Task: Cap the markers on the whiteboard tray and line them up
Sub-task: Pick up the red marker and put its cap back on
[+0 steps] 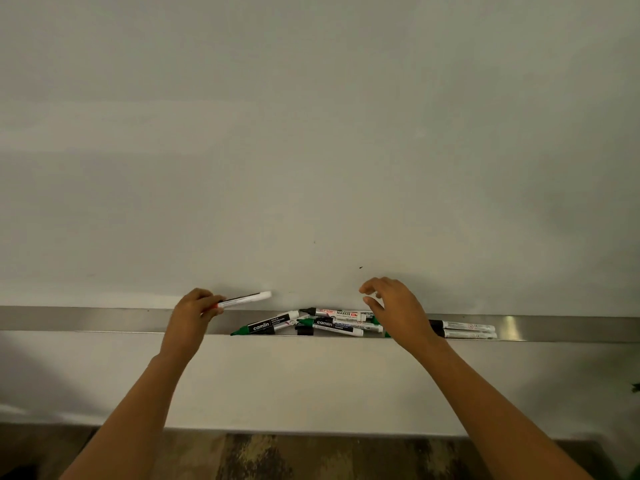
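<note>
Where the metal whiteboard tray (pixel 104 320) runs across the head view, a loose heap of markers lies in it at about 6 o'clock from the frame's centre. A green camlin marker (pixel 264 327) slants down to the left, its green end at the tray's front lip. Just right of it a second camlin marker (pixel 332 323) lies nearly level, crossing over other barrels, and behind both a white marker with red lettering (pixel 341 313) rests against the board with a dark tip pointing left. At 3 o'clock from the heap, two white markers with black caps (pixel 465 330) lie side by side, parallel and in line with the tray.

The left hand (pixel 194 315) sits at 9 o'clock from the heap, its fingers pinching one end of a white marker (pixel 247 298) that sticks out to the right, lifted clear above the tray and tilted slightly upward. A bit of red shows at the gripped end. The right hand (pixel 394 308) hovers over the right part of the heap, fingers curled and spread apart, holding nothing; whether it touches a marker I cannot tell.

The whiteboard (pixel 311 133) above is blank apart from small dark specks. Below the tray a pale wall (pixel 311 382) drops to a worn, dark patterned floor (pixel 311 459).
</note>
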Motion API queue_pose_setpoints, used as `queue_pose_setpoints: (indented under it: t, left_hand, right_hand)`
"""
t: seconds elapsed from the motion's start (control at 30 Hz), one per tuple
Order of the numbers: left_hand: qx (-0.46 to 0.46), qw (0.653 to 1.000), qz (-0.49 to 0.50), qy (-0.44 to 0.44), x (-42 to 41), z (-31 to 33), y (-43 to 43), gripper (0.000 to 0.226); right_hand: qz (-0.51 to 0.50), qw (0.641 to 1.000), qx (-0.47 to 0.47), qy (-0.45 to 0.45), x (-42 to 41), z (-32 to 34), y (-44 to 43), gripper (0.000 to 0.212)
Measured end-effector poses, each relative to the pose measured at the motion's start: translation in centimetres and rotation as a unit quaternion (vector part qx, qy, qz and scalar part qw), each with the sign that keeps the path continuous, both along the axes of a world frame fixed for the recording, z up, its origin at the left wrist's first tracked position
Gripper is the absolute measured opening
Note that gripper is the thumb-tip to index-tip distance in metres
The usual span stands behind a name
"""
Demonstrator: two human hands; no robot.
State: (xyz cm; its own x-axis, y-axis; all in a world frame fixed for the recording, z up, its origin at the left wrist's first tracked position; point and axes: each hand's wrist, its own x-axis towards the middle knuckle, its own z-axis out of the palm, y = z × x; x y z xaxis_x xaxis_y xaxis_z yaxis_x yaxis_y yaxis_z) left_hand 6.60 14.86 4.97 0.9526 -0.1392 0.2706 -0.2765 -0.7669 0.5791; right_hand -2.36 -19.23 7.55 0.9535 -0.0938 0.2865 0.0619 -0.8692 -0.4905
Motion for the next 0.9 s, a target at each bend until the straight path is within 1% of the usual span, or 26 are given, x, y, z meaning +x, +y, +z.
queue_pose_setpoints:
  t: [0.17,0.27,0.4,0.5,0.63,0.7,0.77,0.83,0.9]
  left_hand:
    - [0.068,0.997,0.009,0.043,1.1,-2.7,1.1,0.021]
    - [0.069,0.995,0.020,0.065,1.4,-3.5,1.2,0.023]
    - [0.074,0.995,0.016,0.064,2.1,-3.6,1.0,0.022]
    - [0.082,0.995,0.013,0.059,2.2,-3.6,0.7,0.022]
    - [0.071,0.997,0.012,0.035,1.7,-3.4,-0.2,0.023]
    - [0.068,0.997,-0.004,0.021,1.4,-3.1,-1.0,0.021]
    - [0.047,0.998,-0.031,0.013,1.0,-2.7,-2.0,0.019]
    - [0.022,0.997,-0.065,0.020,0.5,-2.2,-3.0,0.016]
    - [0.017,0.994,-0.103,0.034,0.0,-2.1,-3.7,0.014]
  right_hand:
    - [-0.029,0.999,-0.022,0.031,0.4,-2.0,-1.6,0.016]
    - [-0.045,0.996,-0.042,0.064,0.3,-2.9,-2.9,0.016]
    - [-0.048,0.994,-0.048,0.086,0.0,-4.1,-4.3,0.016]
    - [-0.027,0.994,-0.043,0.098,-0.2,-4.7,-4.7,0.018]
    - [-0.006,0.993,-0.061,0.097,0.1,-5.2,-4.3,0.023]
    - [0.006,0.992,-0.077,0.095,0.5,-5.4,-3.9,0.024]
    - [0.020,0.991,-0.098,0.094,0.8,-5.5,-3.6,0.025]
    - [0.031,0.988,-0.119,0.094,1.0,-5.6,-3.5,0.025]
    - [0.036,0.986,-0.134,0.094,1.2,-5.7,-3.4,0.025]
